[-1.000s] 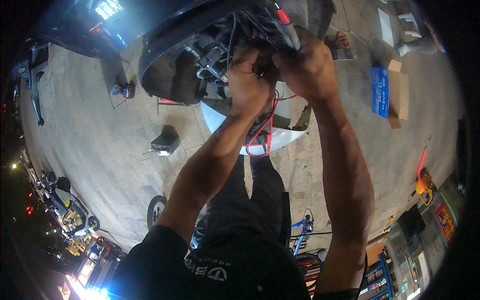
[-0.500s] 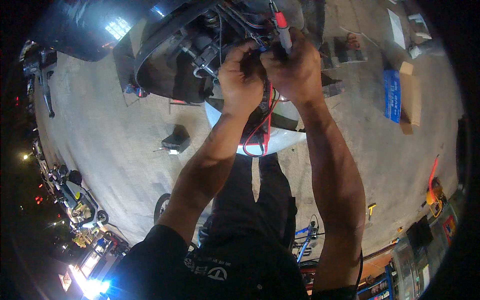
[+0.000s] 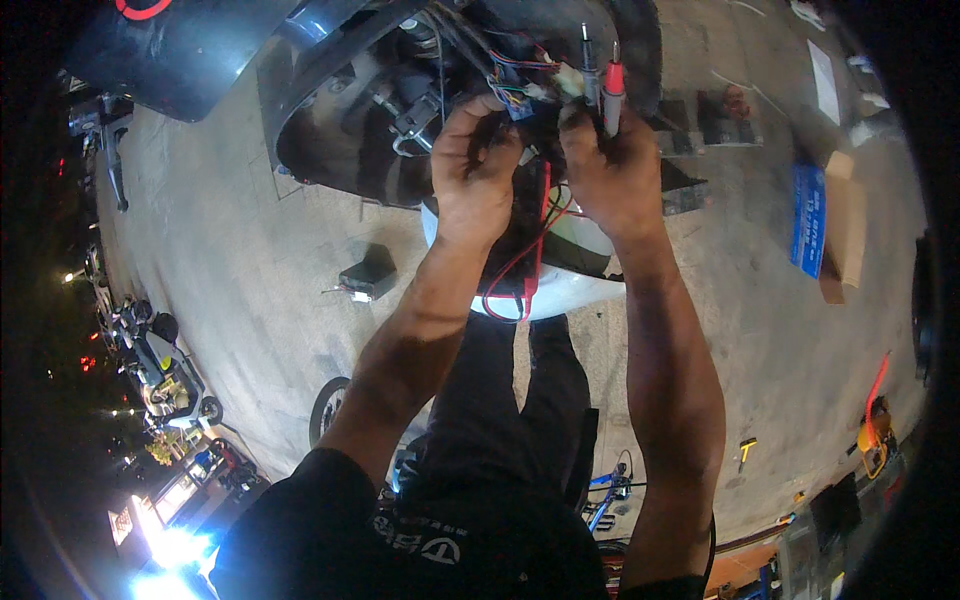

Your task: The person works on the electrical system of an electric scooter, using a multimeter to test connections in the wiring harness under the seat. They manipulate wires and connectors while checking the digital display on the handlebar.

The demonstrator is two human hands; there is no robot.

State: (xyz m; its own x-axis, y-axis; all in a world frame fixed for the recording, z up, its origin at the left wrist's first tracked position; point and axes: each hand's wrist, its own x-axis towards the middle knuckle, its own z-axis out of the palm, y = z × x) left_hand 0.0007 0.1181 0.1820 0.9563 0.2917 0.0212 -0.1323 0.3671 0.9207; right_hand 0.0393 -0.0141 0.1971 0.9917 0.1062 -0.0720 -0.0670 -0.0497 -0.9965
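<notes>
1. While reaching with the left hand [image 3: 476,170] into a dark curved housing [image 3: 335,135], touched a blue connector [image 3: 518,108] with the fingertips, just below a spread of coloured wires [image 3: 522,63]. Could not tell whether the left grip was clamped on the connector or only rested against it, with thumb and forefinger partly in shadow.
2. With the right hand [image 3: 612,175], held a red-and-grey test probe [image 3: 613,105] and a black test probe [image 3: 588,68] side by side, grip clamped on both, metal tips pointing away from the body. Bent the right thumb and forefinger toward the left fingertips, slightly apart from them.
3. Saw a pale connector [image 3: 570,80] among the wires, just beside the black test probe.
4. To the left of the left hand, saw metal parts [image 3: 412,125] inside the housing.
5. Between the forearms, noted a dark red-edged object [image 3: 512,265] near a pale curved panel [image 3: 580,291], with a red cable [image 3: 510,268] looping across it.
6. On the floor [image 3: 700,330], saw a dark box [image 3: 370,275] to the left and a blue-and-tan carton [image 3: 808,222] to the right.
7. Farther out, noticed a yellow tool [image 3: 745,450] beyond the right forearm, parked scooters [image 3: 165,370] at far left and a glaring lamp [image 3: 170,550] at lower left.
</notes>
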